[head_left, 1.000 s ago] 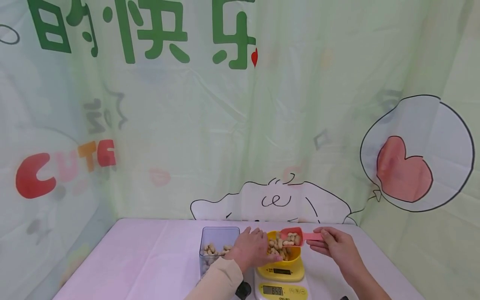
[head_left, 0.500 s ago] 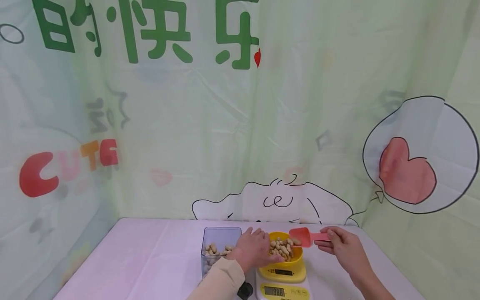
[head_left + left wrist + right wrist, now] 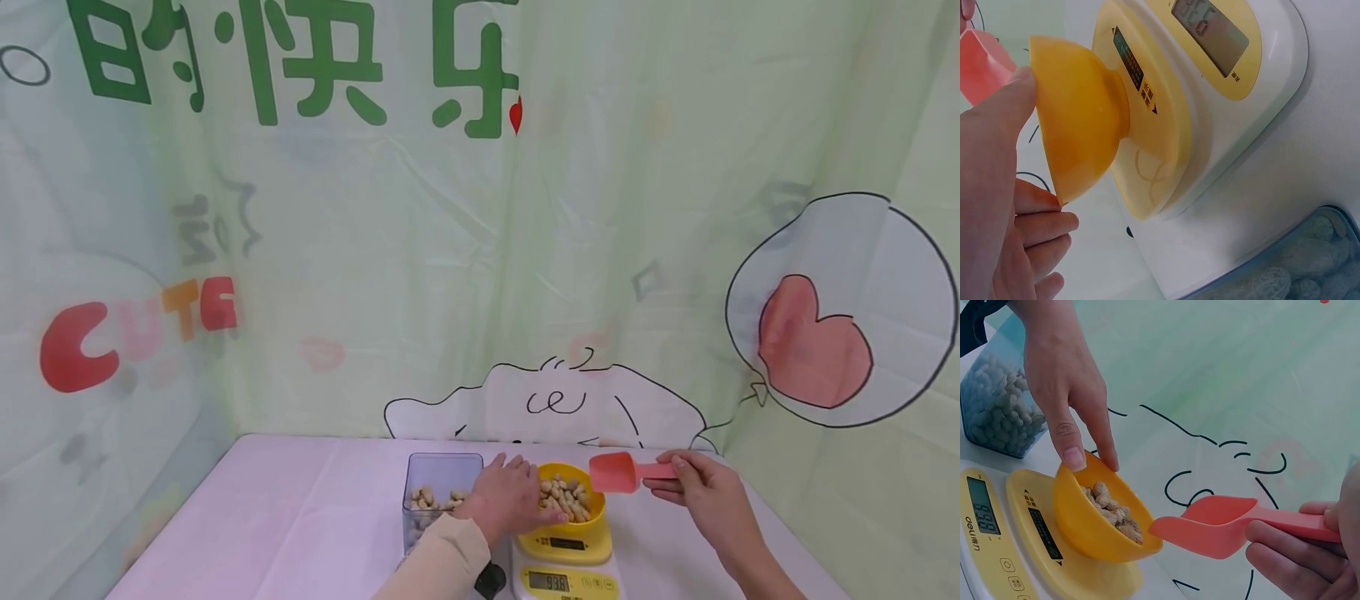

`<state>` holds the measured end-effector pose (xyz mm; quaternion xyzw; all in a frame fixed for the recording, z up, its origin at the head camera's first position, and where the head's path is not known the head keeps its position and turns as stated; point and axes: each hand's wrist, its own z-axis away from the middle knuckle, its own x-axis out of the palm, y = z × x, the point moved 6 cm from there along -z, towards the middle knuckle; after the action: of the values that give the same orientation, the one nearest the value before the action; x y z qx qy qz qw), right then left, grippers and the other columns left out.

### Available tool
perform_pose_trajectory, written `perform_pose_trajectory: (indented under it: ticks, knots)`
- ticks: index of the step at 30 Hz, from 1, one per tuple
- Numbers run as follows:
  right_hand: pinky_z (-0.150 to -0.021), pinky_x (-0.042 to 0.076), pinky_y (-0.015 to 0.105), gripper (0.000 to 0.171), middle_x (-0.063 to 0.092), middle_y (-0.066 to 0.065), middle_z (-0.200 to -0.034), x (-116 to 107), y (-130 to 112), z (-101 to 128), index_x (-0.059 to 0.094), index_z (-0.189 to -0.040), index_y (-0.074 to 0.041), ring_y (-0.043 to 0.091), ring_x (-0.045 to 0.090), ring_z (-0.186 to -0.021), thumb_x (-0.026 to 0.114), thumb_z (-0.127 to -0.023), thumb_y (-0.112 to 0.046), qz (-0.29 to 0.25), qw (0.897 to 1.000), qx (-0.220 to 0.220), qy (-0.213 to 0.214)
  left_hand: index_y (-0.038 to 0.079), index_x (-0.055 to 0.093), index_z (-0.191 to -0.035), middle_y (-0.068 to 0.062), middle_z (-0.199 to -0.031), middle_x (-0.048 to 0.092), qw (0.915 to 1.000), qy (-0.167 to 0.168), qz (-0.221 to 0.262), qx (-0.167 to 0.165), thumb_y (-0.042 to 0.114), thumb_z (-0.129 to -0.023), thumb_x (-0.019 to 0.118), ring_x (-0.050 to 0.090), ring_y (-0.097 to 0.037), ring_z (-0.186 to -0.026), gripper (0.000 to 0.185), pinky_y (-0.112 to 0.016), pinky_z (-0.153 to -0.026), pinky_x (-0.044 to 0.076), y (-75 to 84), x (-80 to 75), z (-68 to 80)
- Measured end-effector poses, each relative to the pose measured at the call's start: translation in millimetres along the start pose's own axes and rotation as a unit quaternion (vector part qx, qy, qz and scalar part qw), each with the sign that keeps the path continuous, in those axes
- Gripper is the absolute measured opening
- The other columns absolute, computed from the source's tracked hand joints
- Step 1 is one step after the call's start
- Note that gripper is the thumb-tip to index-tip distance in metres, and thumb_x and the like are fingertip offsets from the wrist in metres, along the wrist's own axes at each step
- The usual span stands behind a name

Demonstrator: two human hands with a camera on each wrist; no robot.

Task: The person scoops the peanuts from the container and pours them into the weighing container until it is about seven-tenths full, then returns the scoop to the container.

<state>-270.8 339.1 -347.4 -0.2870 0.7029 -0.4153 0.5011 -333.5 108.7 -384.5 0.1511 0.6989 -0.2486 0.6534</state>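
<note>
A yellow bowl of unshelled peanuts sits on the yellow-and-white kitchen scale. My left hand holds the bowl by its rim, with the thumb at one side and the index finger at another; its other fingers extend past the bowl. To the right, my right hand grips the handle of a coral-pink scoop between thumb and fingers. No peanuts show in the scoop, whose lip overlaps the bowl's right rim in the right wrist view.
Left of the scale stands a clear bluish plastic container partly filled with peanuts. Digits show on the scale's display. The table has a pale cloth, and a printed curtain hangs behind it.
The last peanuts have dropped from the scoop into the bowl. My right hand has drawn the scoop rightward, and the scale's digits have changed. My left hand has stayed at the bowl.
</note>
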Motion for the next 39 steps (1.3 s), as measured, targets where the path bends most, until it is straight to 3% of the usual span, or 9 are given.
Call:
perform_pose_trajectory:
  ticks: [8, 21, 31, 39]
  knots:
    - [-0.076, 0.061, 0.028, 0.039, 0.066, 0.026, -0.115, -2.9, 0.3, 0.4, 0.05, -0.134, 0.008, 0.014, 0.075, -0.084, 0.035, -0.109, -0.017, -0.025, 1.0, 0.001, 0.001, 0.017, 0.053, -0.143, 0.005, -0.146, 0.054, 1.0, 0.003, 0.003, 0.003, 0.081, -0.086, 0.041, 0.045, -0.011, -0.139, 0.087, -0.034, -0.121, 0.032, -0.1, -1.6, 1.0]
    - [-0.077, 0.061, 0.027, 0.041, 0.072, 0.015, -0.107, 2.3, -5.2, 0.9, 0.047, -0.136, 0.008, 0.016, 0.076, -0.087, 0.034, -0.109, -0.02, -0.056, 0.998, 0.009, -0.007, 0.011, 0.044, -0.148, 0.0, -0.153, 0.046, 0.994, 0.029, 0.105, 0.017, 0.064, -0.096, 0.046, 0.038, -0.018, -0.146, 0.074, -0.037, -0.122, 0.03, -7.9, -13.1, 6.6]
    - [-0.079, 0.061, 0.029, 0.041, 0.071, 0.017, -0.11, 17.6, -11.0, 0.1, 0.045, -0.138, 0.009, 0.018, 0.075, -0.088, 0.034, -0.109, -0.018, -0.066, 0.997, 0.017, -0.022, 0.009, 0.037, -0.153, -0.004, -0.158, 0.039, 0.991, 0.047, 0.125, 0.001, 0.065, -0.098, 0.041, 0.032, -0.021, -0.149, 0.079, -0.038, -0.123, 0.029, -33.7, -20.8, 21.0]
    - [-0.08, 0.061, 0.03, 0.04, 0.072, 0.015, -0.107, 34.0, -22.1, -0.2, 0.048, -0.136, 0.009, 0.019, 0.075, -0.089, 0.035, -0.109, -0.018, -0.089, 0.995, 0.006, -0.033, 0.005, 0.033, -0.154, -0.008, -0.16, 0.036, 0.9874, 0.058, 0.147, -0.01, 0.058, -0.1, 0.045, 0.029, -0.022, -0.151, 0.076, -0.041, -0.123, 0.028, -58.8, -21.1, 35.2]
